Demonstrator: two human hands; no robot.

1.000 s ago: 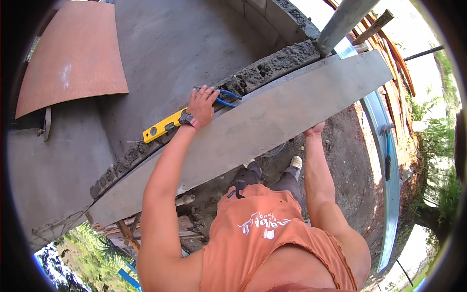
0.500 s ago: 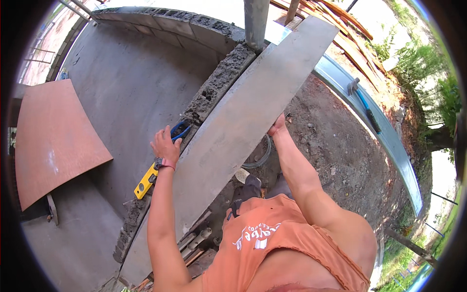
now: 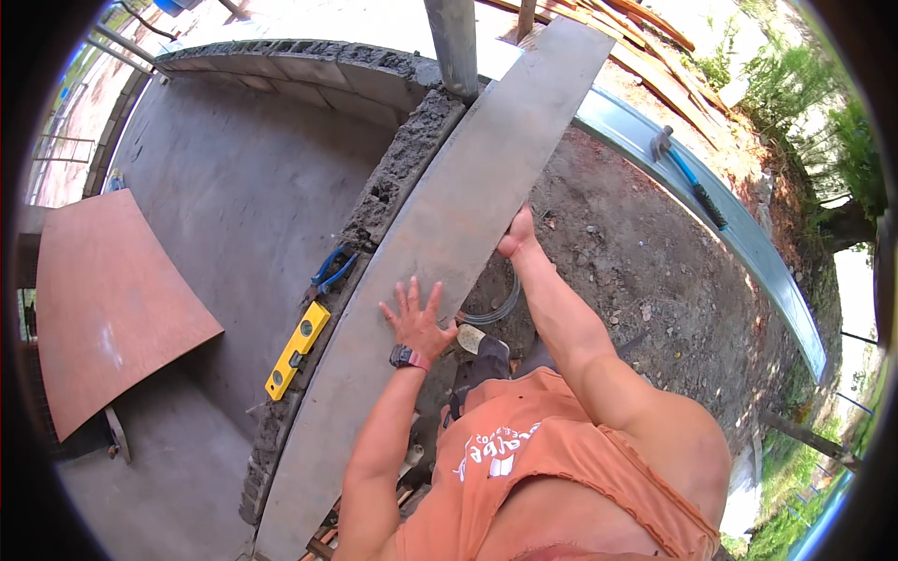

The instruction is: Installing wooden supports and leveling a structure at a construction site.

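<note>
A long grey board (image 3: 458, 206) leans along the block wall (image 3: 398, 173), running from lower left to upper right in front of me. Flat on its face, fingers spread, lies my left hand (image 3: 418, 323), a watch on the wrist. My right hand (image 3: 517, 234) grips the board's right edge, its fingers hidden behind it. On the wall's rough mortar top, left of the board, rest a yellow spirit level (image 3: 297, 351) and blue-handled pliers (image 3: 329, 271).
A metal post (image 3: 453, 47) rises at the wall corner. A hammer (image 3: 687, 178) lies on a shiny metal channel (image 3: 748, 238) to the right. Coiled wire (image 3: 500, 307) sits on the dirt near my feet. At left stands a reddish plywood sheet (image 3: 117, 309); planks (image 3: 655, 70) lie far right.
My left hand has moved right, from beside the pliers on the wall top onto the board's face. The pliers and level now show fully. My right hand keeps its hold.
</note>
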